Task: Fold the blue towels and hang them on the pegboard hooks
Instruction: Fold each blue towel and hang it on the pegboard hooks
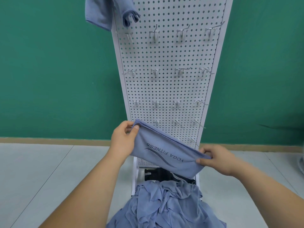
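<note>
Folded blue towel [162, 153] is held in front of the pegboard's [167, 63] lower part, stretched between both hands, printed side toward the camera.

Left hand [122, 139] pinches the towel's upper-left corner, thumb over the stacked edges. Right hand [215, 159] pinches the lower-right end.

1 hung towel [102, 12] sits at the pegboard's top-left corner. A loose heap of towels [166, 206] lies at the pegboard's foot.

Judgement: the fold looks done — hanging comes next. To do it well:
- hold the layers pinched so the edges stay aligned
- lift to a bare hook [180, 72] on the pegboard
- drape the middle over the prong, equal lengths each side — let go only once it balances
</note>
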Demonstrator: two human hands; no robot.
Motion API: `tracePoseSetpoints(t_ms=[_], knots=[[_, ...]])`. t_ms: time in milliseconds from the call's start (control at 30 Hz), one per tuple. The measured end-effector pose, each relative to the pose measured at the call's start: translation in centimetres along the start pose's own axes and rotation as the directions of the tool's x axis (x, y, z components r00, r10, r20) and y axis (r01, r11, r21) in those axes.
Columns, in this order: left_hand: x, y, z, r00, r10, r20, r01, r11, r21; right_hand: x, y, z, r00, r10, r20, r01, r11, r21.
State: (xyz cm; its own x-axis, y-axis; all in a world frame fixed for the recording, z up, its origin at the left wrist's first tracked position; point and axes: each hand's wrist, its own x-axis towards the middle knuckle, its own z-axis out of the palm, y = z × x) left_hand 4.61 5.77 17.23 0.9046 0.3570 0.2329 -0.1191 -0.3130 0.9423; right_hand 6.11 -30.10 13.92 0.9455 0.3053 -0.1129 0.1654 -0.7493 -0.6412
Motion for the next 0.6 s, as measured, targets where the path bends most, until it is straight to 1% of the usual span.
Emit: tracePoseSetpoints(t_ms=[33, 67, 133, 167, 200, 300, 367, 433, 467, 533, 600], knots=[[0.1, -0.3, 0.0, 0.999, -0.042, -0.013, 0.042, 0.999, -0.004, -0.1, -0.1, -0.4, 1.0, 0.004, -0.031, -0.001, 0.994, 0.105], [0.2, -0.4, 0.0, 0.996, -0.086, -0.028, 0.086, 0.996, -0.013, -0.3, -0.3, -0.7, 0.998, 0.011, -0.06, 0.004, 0.97, 0.245], [0.5, -0.7, 0.1, 0.986, -0.161, -0.051, 0.159, 0.987, -0.037, -0.5, -1.2, -1.1, 0.995, 0.057, -0.084, -0.003, 0.845, 0.535], [0.5, -0.7, 0.2, 0.982, -0.184, -0.051, 0.181, 0.982, -0.054, -0.5, -1.7, -1.4, 0.992, 0.088, -0.095, -0.01, 0.783, 0.622], [0.6, -0.6, 0.4, 0.978, -0.201, -0.048, 0.197, 0.978, -0.075, -0.3, -2.0, -1.5, 0.986, 0.119, -0.113, -0.013, 0.742, 0.67], [0.5, -0.8, 1.1, 0.962, -0.269, -0.053, 0.263, 0.96, -0.097, 0.2, -2.3, -1.4, 0.96, 0.223, -0.167, -0.034, 0.69, 0.723], [0.5, -1.4, 1.4, 0.94, -0.337, -0.051, 0.336, 0.941, -0.027, 0.5, -2.0, -1.1, 0.925, 0.331, -0.186, -0.09, 0.668, 0.738], [0.4, -2.2, 1.4, 0.906, -0.424, 0.011, 0.424, 0.905, 0.026, 0.7, -1.4, -0.8, 0.893, 0.415, -0.173, -0.146, 0.631, 0.762], [0.3, -2.5, 1.4, 0.884, -0.464, 0.058, 0.462, 0.886, 0.041, 0.7, -1.2, -0.7, 0.893, 0.423, -0.154, -0.155, 0.609, 0.778], [0.1, -2.9, 1.4, 0.862, -0.49, 0.129, 0.487, 0.871, 0.061, 0.6, -1.1, -0.6, 0.907, 0.402, -0.125, -0.147, 0.582, 0.8], [0.1, -3.0, 1.4, 0.877, -0.461, 0.136, 0.458, 0.887, 0.053, 0.4, -1.1, -0.8, 0.915, 0.37, -0.161, -0.106, 0.607, 0.788]])
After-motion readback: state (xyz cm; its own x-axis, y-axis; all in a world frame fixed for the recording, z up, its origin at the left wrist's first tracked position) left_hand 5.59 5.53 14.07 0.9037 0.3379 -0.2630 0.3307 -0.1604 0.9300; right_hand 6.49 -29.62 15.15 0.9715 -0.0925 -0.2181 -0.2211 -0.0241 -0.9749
